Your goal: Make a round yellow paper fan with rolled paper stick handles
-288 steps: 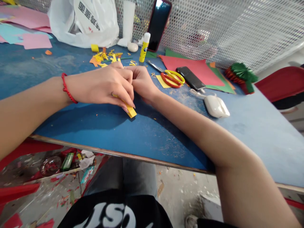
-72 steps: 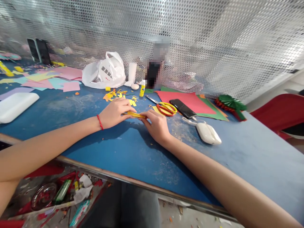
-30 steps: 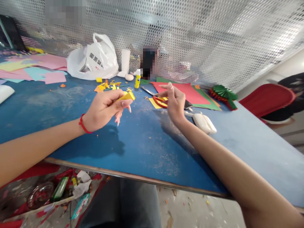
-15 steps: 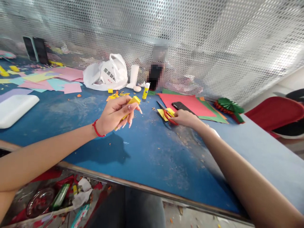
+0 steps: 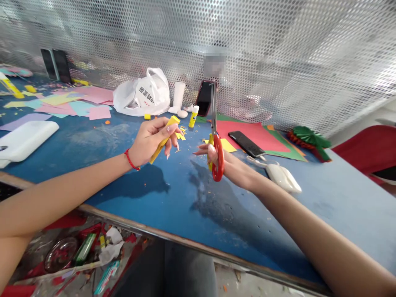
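Observation:
A folded strip of yellow paper (image 5: 163,139) is pinched between the thumb and fingers of my left hand (image 5: 154,138), above the blue table (image 5: 173,189). My right hand (image 5: 221,159) grips red-handled scissors (image 5: 218,159) by the handles. Their blades point up and away from me, and both hands are raised off the surface. Behind my right hand a piece of yellow paper (image 5: 228,145) lies flat. Small yellow paper scraps (image 5: 181,134) lie just beyond my left fingers, and a yellow glue stick (image 5: 193,116) stands upright farther back.
Red paper (image 5: 272,138) and a black phone (image 5: 246,143) lie at right, near a white power bank (image 5: 283,177). A white plastic bag (image 5: 144,93) sits against the perforated metal screen (image 5: 256,45). Pastel sheets (image 5: 64,103) and a white device (image 5: 29,138) are at left.
My right hand has lifted the scissors off the table and swung them upright, moving a little left and nearer to me. My left hand still holds the yellow strip. The view has shifted slightly.

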A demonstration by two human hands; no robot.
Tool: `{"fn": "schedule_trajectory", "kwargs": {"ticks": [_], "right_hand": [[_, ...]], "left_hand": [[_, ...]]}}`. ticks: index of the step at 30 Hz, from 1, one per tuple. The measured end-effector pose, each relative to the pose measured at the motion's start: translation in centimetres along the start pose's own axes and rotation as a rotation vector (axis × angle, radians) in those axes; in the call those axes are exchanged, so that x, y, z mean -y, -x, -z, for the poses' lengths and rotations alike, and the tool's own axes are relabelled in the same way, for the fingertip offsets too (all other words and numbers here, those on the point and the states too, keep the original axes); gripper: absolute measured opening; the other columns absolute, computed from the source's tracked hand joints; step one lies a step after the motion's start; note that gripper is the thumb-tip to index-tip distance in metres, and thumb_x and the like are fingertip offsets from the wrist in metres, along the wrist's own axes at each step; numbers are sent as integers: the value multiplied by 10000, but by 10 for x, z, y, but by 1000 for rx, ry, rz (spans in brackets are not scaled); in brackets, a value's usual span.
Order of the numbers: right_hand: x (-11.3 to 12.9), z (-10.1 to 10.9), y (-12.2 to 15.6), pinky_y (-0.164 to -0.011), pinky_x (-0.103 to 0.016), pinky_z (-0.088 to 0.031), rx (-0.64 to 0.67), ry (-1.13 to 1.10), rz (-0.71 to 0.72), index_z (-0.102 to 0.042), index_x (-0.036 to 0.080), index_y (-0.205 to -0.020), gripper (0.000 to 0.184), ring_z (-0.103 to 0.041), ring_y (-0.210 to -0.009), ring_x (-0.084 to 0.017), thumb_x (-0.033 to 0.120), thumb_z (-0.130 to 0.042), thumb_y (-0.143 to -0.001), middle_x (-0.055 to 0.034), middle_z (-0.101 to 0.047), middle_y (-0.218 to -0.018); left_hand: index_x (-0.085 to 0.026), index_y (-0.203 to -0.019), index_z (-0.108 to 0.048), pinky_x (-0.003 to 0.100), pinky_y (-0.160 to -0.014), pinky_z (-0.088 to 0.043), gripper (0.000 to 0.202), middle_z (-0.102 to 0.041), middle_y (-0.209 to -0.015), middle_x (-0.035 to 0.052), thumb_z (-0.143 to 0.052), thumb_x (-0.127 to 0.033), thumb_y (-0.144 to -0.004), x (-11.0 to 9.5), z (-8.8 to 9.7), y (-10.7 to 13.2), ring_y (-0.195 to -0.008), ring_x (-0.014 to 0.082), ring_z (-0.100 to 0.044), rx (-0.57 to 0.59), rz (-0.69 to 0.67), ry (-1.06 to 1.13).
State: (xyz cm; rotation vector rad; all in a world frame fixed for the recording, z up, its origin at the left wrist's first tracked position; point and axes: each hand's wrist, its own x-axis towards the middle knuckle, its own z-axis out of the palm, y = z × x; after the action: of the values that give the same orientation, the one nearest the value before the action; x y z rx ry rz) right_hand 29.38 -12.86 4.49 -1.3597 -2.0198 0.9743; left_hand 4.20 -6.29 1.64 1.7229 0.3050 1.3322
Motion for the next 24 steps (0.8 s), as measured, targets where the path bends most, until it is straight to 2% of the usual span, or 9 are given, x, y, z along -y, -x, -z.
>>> {"fn": "schedule_trajectory", "kwargs": {"ticks": [2,5,7,9,12,17,19,22,24], "right_hand": [[3,-4,4,-867,-417,-532,-106,45,67,-659,209,-1156,760,-660,-1069,-294,908,-487,-912,-142,-731,-1257],[6,-10,5,-740,-359,-467,-242,64,80,-618,219,-971,679,-612,-849,-221,889,-565,-883,-78,-712,-982],[6,-14,5,-664,-331,-392,-273,105,68,-553,233,-851,653,-519,-713,-172,883,-610,-851,-18,-619,-794],[5,-17,5,-633,-329,-335,-258,164,32,-480,247,-778,649,-434,-646,-149,881,-600,-846,20,-523,-693],[4,-17,7,-666,-343,-365,-238,192,-32,-438,255,-804,620,-460,-687,-170,865,-523,-875,15,-534,-729],[10,-9,13,-732,-387,-474,-107,176,-54,-408,264,-889,693,-544,-803,-216,945,-493,-792,-31,-583,-913],[12,-10,14,-699,-371,-456,-143,228,-44,-391,268,-852,708,-527,-763,-205,972,-449,-799,-30,-571,-902],[13,-15,15,-626,-334,-360,-297,373,22,-369,271,-814,698,-467,-668,-180,967,-402,-846,-15,-557,-824],[12,-18,15,-603,-323,-311,-334,431,77,-372,270,-811,681,-450,-635,-173,947,-395,-883,-8,-560,-780]], "left_hand": [[-331,-950,-789,276,-331,-368,168,-722,-700,-18,-735,-473,-1021,1,1,-1,-368,116,-502,-6,-4,-18],[-332,-928,-796,286,-355,-385,172,-727,-709,-9,-737,-473,-1006,-4,-1,0,-383,135,-518,2,10,-61],[-363,-916,-807,313,-350,-389,149,-737,-711,1,-772,-503,-953,-8,-3,0,-382,156,-517,26,11,-83],[-405,-914,-816,340,-345,-398,130,-744,-713,7,-778,-528,-932,-10,-5,1,-381,168,-517,30,18,-104],[-448,-928,-817,361,-350,-426,116,-748,-716,0,-763,-550,-936,-10,-8,2,-393,173,-532,50,20,-116],[-353,-952,-807,309,-389,-455,168,-746,-747,-8,-741,-503,-991,-9,-9,5,-436,141,-576,67,32,-108],[-375,-960,-805,315,-391,-455,150,-747,-755,-2,-752,-515,-973,-8,-9,5,-442,146,-574,67,19,-120],[-446,-997,-803,344,-381,-454,128,-740,-763,3,-728,-544,-964,-6,-7,5,-445,163,-557,44,-9,-177],[-478,-1004,-801,347,-364,-433,119,-734,-756,0,-713,-549,-968,-5,-7,5,-434,162,-536,29,-21,-199]]}}
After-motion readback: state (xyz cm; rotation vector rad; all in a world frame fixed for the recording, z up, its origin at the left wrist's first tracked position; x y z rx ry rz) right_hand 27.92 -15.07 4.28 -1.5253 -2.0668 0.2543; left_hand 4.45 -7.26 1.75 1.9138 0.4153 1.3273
